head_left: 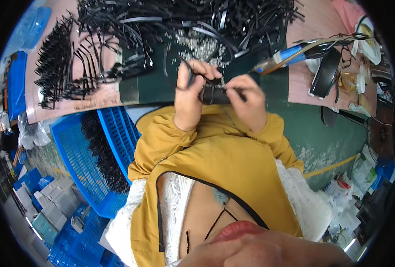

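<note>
My left hand [191, 91] is closed round a thin black eyeglass frame [189, 74], held up at the near edge of the bench; the fingers cover part of it. Just to the right, my right hand [248, 99] is closed in a pinch, its fingertips close to the frame's right side. What lies between those fingertips is too small to name. Beyond both hands a heap of small silvery metal pieces [199, 44] lies on the dark green mat [148, 89]. Behind it spreads a big pile of black temple arms [179, 15].
Rows of black eyeglass frames [55, 66] stand on the left of the pink bench [302, 84]. A blue-bodied powered tool [279, 60] with a hose points in from the right, near a black case [325, 73]. Blue baskets [79, 164], one holding black frames, stand below left.
</note>
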A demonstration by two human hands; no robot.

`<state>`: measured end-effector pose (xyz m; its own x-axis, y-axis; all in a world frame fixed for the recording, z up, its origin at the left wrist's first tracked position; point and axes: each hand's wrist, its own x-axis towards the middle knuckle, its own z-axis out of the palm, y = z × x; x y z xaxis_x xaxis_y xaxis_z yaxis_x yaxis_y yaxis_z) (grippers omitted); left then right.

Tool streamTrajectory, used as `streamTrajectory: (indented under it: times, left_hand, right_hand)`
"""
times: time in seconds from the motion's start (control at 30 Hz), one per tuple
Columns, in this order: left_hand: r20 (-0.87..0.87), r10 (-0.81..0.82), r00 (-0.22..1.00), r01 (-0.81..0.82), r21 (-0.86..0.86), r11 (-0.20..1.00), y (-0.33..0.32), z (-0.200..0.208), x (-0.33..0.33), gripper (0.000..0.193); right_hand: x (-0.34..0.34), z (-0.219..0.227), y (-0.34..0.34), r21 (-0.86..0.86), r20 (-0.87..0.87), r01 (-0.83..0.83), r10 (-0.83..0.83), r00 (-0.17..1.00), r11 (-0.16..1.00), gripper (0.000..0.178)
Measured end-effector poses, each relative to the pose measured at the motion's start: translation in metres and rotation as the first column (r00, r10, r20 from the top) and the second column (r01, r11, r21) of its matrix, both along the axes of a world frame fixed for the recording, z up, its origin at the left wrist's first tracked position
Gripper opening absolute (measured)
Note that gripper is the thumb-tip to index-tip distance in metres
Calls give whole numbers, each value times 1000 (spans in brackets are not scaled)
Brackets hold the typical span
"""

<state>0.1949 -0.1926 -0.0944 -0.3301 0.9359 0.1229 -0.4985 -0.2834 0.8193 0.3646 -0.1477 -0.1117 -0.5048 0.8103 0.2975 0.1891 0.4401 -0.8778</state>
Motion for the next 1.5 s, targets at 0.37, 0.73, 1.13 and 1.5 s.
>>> streamTrajectory:
  times: [0.37, 0.73, 1.13, 1.5]
  left_hand:
    - [-347, 178, 921, -163, 72, 984, -92, -79, -1, 59]
    - [-499, 337, 798, -256, 224, 940, -83, -82, 5, 45]
    - [99, 205, 974, -164, -315, 935, -76, -36, -45, 34]
    - [97, 108, 989, -47, -488, 871, -69, -21, -55, 71]
  right_hand:
    - [-28, -13, -11, -493, -191, 7, -116, 975, 870, 14]
    - [-42, -18, -11, -127, -7, 82, -83, 997, 989, 8]
    - [-185, 38, 111, 741, -31, 10, 18, 999, 672, 20]
    - [-86, 41, 45, -128, -2, -148, 149, 989, 981, 12]
